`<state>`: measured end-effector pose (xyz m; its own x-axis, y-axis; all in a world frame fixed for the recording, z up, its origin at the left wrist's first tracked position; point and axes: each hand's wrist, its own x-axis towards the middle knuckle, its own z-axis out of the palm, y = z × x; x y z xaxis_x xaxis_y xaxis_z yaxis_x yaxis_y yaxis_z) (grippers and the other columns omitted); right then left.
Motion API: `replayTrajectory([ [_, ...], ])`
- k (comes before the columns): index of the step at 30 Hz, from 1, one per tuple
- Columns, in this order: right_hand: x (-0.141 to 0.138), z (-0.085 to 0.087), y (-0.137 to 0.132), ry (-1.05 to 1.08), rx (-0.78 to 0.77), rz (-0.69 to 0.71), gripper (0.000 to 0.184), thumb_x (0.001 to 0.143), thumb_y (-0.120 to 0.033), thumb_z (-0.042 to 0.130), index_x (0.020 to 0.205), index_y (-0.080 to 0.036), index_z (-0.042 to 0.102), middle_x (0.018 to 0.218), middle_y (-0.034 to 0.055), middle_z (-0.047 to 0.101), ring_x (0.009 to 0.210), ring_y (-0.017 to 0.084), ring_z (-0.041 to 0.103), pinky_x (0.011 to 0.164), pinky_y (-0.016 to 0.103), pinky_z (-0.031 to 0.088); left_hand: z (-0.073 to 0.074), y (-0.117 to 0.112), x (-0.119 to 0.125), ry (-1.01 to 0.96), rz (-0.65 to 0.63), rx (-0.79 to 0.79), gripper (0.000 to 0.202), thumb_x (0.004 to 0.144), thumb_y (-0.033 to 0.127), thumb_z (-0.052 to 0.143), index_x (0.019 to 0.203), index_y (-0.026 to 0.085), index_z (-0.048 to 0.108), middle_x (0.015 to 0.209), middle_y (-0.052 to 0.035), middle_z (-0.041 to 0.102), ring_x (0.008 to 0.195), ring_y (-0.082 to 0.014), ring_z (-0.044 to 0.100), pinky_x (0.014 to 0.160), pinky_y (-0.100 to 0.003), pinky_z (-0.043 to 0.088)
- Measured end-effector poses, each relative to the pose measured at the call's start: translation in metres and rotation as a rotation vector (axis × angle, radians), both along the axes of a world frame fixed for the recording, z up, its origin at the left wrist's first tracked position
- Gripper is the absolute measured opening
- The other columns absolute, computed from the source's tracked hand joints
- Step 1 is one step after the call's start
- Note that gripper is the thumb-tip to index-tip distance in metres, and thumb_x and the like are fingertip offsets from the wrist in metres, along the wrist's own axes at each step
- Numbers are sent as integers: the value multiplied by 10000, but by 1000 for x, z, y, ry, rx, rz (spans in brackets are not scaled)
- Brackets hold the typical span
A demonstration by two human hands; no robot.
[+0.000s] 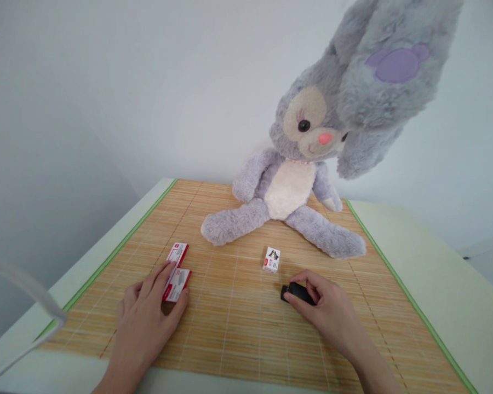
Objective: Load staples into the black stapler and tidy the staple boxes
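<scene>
As I look down through the head camera, my left hand [144, 316] lies palm-down with fingers over two red-and-white boxes, the nearer box [178, 283] and the longer box [181, 251] behind it; whether it grips either, I can't tell. My right hand [329, 304] has thumb and fingers closed on a small black object [303, 292], possibly a stapler, at the right part of the bamboo mat [234, 334]. By my reading the handling is partway: the black object is held but not released, and the boxes are under the fingers. Just beyond, a small white box [271, 259] lies untouched between the hands. Farthest off, a plush rabbit [291, 189] sits before the wall [168, 82], legs splayed.
</scene>
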<state>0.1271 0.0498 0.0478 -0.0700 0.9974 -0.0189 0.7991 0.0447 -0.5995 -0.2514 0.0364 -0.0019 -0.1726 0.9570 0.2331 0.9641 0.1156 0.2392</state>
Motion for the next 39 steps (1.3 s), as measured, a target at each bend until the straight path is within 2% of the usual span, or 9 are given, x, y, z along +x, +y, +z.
replayTrajectory([
  [6, -1, 2, 1, 1, -3, 0, 232, 895, -461, 718, 1044, -284, 731, 626, -59, 493, 598, 174, 549, 587, 288, 345, 3, -1, 3, 8, -5, 8, 606, 975, 518, 485, 1553, 339, 463, 1593, -17, 497, 1179, -354, 524, 1072, -579, 416],
  [17, 0, 0, 1, -8, 7, 8, 233, 896, -453, 719, 1049, -277, 724, 626, -62, 494, 593, 168, 541, 586, 285, 343, 1, -2, 6, 22, -20, 15, 592, 990, 524, 468, 1550, 334, 456, 1589, -7, 498, 1201, -345, 524, 1079, -542, 412],
  [25, 0, -2, 1, -34, 24, 9, 247, 892, -445, 720, 1077, -281, 730, 636, -50, 519, 601, 178, 558, 588, 293, 361, 3, -3, 5, 2, 4, 14, 630, 979, 539, 481, 1570, 327, 428, 1596, -27, 498, 1248, -384, 512, 1084, -599, 399],
  [28, 2, -2, -3, -32, 55, 39, 293, 900, -406, 701, 1162, -274, 711, 698, -30, 568, 659, 197, 594, 639, 315, 424, 6, -7, 12, -54, 52, 100, 642, 972, 542, 496, 1568, 314, 422, 1580, -47, 516, 1307, -401, 490, 1118, -634, 368],
  [31, 7, -3, -11, -13, 81, 61, 343, 920, -361, 657, 1250, -270, 682, 770, -8, 597, 727, 212, 618, 690, 337, 471, 12, -11, 42, -165, -20, 215, 565, 984, 474, 522, 1521, 303, 475, 1526, -59, 566, 1335, -352, 507, 1166, -595, 356],
  [34, 16, -9, -19, -11, 110, 49, 368, 924, -341, 643, 1285, -275, 666, 791, -4, 582, 747, 218, 612, 691, 344, 477, 20, -7, 97, -247, -251, 188, 444, 1006, 356, 539, 1450, 335, 551, 1480, -25, 607, 1345, -302, 510, 1175, -542, 375],
  [36, 22, -13, -24, -15, 126, 25, 362, 926, -349, 646, 1280, -274, 667, 787, -5, 567, 738, 218, 600, 681, 347, 474, 27, 6, 133, -261, -399, 122, 369, 1006, 338, 566, 1369, 363, 627, 1522, -1, 570, 1365, -305, 482, 1129, -527, 409],
  [39, 30, -20, -30, -15, 129, -6, 324, 945, -368, 639, 1251, -265, 673, 787, -3, 550, 732, 216, 588, 680, 356, 478, 35, 36, 171, -287, -416, 110, 374, 987, 373, 633, 1358, 332, 645, 1539, -47, 531, 1353, -318, 468, 1098, -529, 401],
])
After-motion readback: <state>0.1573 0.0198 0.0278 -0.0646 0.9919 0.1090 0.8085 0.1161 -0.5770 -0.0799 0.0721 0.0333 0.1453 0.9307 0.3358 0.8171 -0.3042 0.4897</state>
